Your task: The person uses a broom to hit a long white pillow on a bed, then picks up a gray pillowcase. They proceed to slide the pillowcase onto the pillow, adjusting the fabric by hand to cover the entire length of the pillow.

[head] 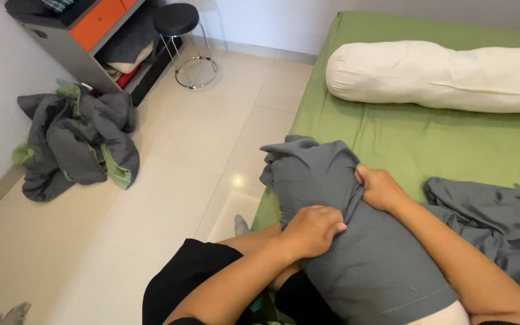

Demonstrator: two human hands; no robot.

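Pale floor tiles [170, 156] fill the left of the room, and a bed with a green sheet [416, 141] takes up the right. At the near edge of the bed lies a pillow [362, 265] partly inside a grey pillowcase [314, 174]; its long axis runs from the person's lap up and left toward the floor, with the loose, bunched end of the case pointing away from the person. A strip of white pillow shows at the bottom edge of the view, where it is cut off.

The left hand [311, 230] has its fingers curled shut on a fold of the grey cloth at the pillow's near left side. The right hand [379, 188] is closed on a gathered ridge of the same cloth further up; its fingertips are hidden in the folds.

A long white bolster [440, 75] lies across the bed, well apart. More grey cloth [495, 216] is crumpled at the right, partly out of view. A heap of grey and green bedding [76, 141] sits on the floor near a grey shelf unit with an orange drawer [94, 24] and a black stool [179, 24].
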